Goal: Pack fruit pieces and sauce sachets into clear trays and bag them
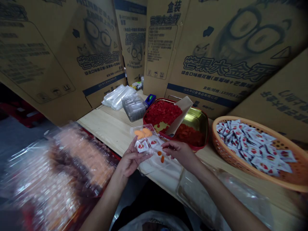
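Observation:
My left hand [131, 158] grips a clear plastic tray [154, 147] by its near left side, thumb on top. In its far compartment lie orange marshmallow-like pieces [143, 132]. Two small white sachets with red print, a left one [142, 146] and a right one [154, 142], sit in the middle. Small orange bits [162, 159] show at the tray's right part. Right above that part is my right hand [176, 152], its fingers drawn together; what they hold, if anything, is hidden.
Behind the tray stands a red-rimmed gold box [204, 118] with red and orange bits, split by a cardboard divider [181, 112]. An orange basket [218, 146] of sachets is at right. Stacked clear trays [134, 107] lie at back, wrapped orange pieces [81, 150] at left. Cartons [158, 67] wall the back.

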### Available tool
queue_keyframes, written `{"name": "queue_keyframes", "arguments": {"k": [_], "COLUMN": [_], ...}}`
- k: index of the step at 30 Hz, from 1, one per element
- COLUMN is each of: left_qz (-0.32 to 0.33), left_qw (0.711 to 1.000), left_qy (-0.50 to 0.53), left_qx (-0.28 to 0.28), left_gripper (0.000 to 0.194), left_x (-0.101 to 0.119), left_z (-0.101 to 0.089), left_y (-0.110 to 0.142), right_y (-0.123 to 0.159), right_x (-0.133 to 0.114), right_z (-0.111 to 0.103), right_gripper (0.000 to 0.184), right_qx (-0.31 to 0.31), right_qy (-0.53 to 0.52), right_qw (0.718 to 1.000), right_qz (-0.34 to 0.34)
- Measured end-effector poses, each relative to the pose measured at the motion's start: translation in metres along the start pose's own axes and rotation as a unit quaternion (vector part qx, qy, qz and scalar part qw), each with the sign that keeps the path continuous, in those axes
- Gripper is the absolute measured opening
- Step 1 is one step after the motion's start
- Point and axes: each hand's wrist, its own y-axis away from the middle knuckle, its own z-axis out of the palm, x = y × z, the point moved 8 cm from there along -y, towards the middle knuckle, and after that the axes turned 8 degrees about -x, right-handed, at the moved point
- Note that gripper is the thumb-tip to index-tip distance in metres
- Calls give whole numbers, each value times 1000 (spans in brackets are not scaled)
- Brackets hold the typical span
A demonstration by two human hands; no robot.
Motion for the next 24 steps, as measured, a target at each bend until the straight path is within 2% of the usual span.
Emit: {"name": "queue_keyframes", "arguments": {"k": [2, 5, 7, 9, 10, 12, 14, 15, 17, 19, 21, 24], "left_qz": [0, -3, -1, 5, 7, 8, 9, 12, 17, 20, 22, 26], "left_qw": [1000, 1000, 1000, 1000, 1000, 1000, 1000, 1000, 1000, 1000, 999, 999], "left_qy": [7, 9, 1, -2, 1, 9, 13, 14, 15, 18, 20, 19], "left_qx": [2, -3, -2, 3, 3, 2, 1, 2, 7, 10, 15, 20], "left_gripper": [80, 82, 81, 79, 78, 77, 76, 75, 75, 76, 75, 74], "left_x": [0, -2, -3, -3, -2, -1, 2, 4, 7, 8, 9, 10], "left_z": [-1, -2, -2, -3, -3, -3, -4, -5, -8, -10, -12, -13], "left_y": [0, -1, -2, -2, -2, -2, -1, 0, 1, 2, 3, 2], "right_y": [3, 8, 9, 8, 7, 4, 2, -1, -9, -16, -23, -29], "right_x": [-13, -36, -46, -49, -46, -35, -14, 2, 43, 75, 90, 94], "right_z": [3, 27, 45, 48, 40, 6, -40, -62, -96, -108, -107, -105], "right_gripper": [14, 13, 16, 22, 22, 18, 16, 14, 7, 7, 7, 6], "right_qx": [5, -28, -53, -46, -20, 68, 166, 189, 161, 92, 53, 61], "right_qy": [45, 81, 100, 110, 118, 167, 267, 325, 372, 317, 229, 159], "right_qw": [998, 989, 982, 981, 982, 976, 947, 927, 904, 924, 954, 972], "right_qz": [-51, -122, -148, -151, -145, -123, -65, -6, 135, 194, 188, 163]}}
